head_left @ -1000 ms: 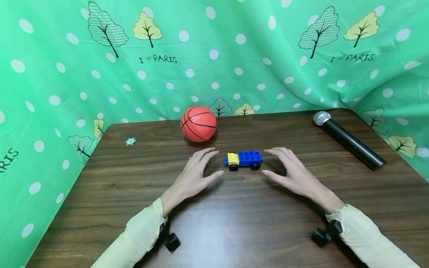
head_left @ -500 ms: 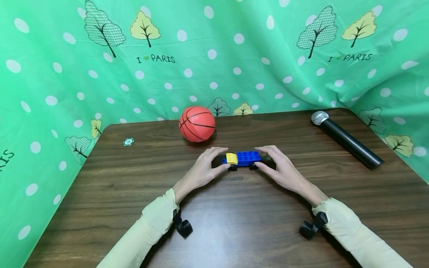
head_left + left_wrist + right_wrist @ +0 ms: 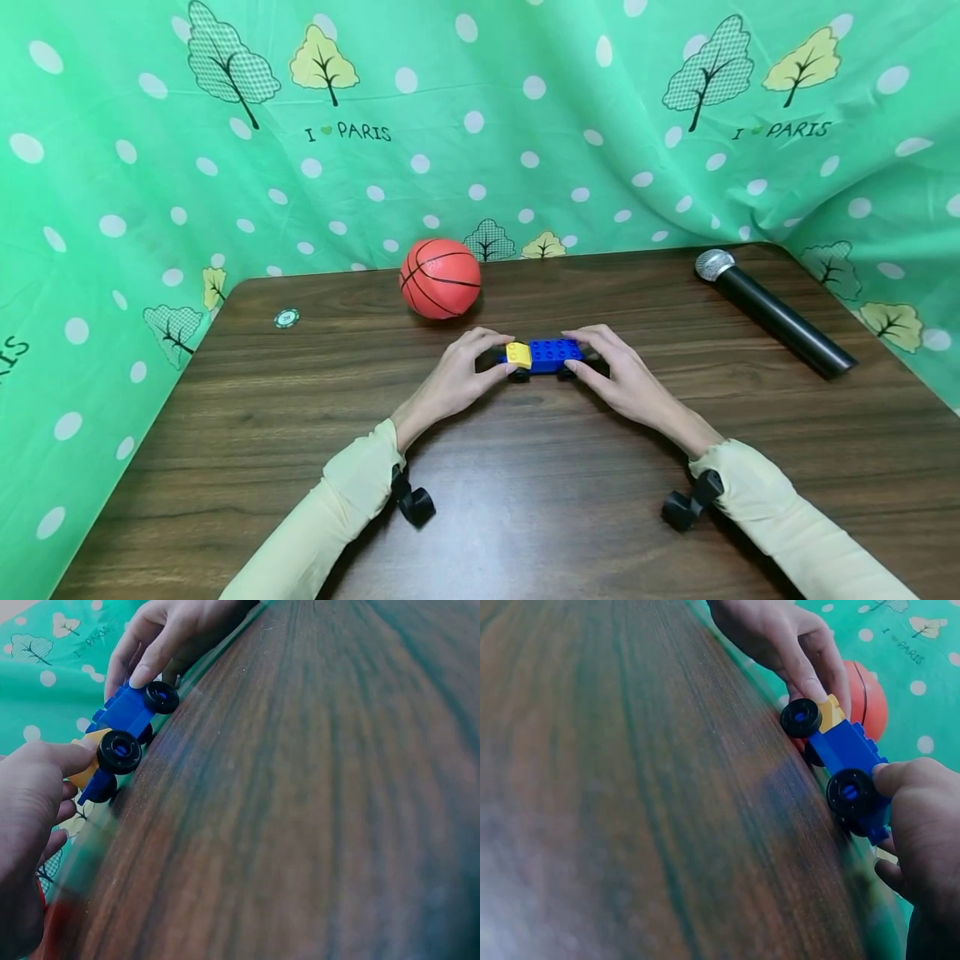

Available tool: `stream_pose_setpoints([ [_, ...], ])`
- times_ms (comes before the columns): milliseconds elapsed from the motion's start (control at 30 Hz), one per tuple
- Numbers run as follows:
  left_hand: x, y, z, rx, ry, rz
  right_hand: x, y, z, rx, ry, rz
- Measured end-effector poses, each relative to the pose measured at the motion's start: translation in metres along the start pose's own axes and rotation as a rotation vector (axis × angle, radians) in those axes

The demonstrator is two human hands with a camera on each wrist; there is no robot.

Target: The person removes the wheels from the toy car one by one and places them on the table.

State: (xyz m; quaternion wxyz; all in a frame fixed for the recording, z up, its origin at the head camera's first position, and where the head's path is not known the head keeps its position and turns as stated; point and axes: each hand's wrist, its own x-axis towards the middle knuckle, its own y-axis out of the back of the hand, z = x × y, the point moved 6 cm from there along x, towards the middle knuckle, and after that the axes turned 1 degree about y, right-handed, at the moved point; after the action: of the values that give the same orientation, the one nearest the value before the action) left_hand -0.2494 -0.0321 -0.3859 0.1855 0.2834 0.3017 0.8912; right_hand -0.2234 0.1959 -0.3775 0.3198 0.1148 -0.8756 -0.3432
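A small toy truck point(image 3: 553, 355) with a yellow cab, a studded blue body and black wheels stands on the table between the two hands. My left hand point(image 3: 459, 377) pinches the yellow cab end between thumb and fingers. At the blue rear end, my right hand point(image 3: 626, 375) pinches the body the same way. Both wrist views show the toy truck point(image 3: 124, 712) with a thumb against its near side at each end. In the right wrist view the toy truck point(image 3: 851, 754) has its wheels at the wooden surface; the far fingertips are partly hidden behind it.
An orange-red toy basketball point(image 3: 440, 279) sits behind the truck, near the table's back edge. A black microphone point(image 3: 776, 312) lies at the back right. At the back left is a small round chip point(image 3: 287, 318). A green patterned cloth point(image 3: 480, 125) hangs behind the wooden table point(image 3: 525, 500).
Both hands have come inward from either side of the toy truck and taken hold of its two ends. The truck has stayed in about the same place on the table.
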Motion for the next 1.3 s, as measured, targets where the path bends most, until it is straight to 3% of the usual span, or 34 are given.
stream_pose_setpoints([
  [633, -0.0008, 0.0012, 0.0013, -0.041, -0.004, 0.016, -0.0001, 0.001, -0.0002, 0.013, 0.022, 0.033],
  [1300, -0.0006, 0.0096, 0.0075, -0.11, -0.023, 0.076, 0.0019, 0.0062, -0.0091, 0.002, 0.08, 0.1],
])
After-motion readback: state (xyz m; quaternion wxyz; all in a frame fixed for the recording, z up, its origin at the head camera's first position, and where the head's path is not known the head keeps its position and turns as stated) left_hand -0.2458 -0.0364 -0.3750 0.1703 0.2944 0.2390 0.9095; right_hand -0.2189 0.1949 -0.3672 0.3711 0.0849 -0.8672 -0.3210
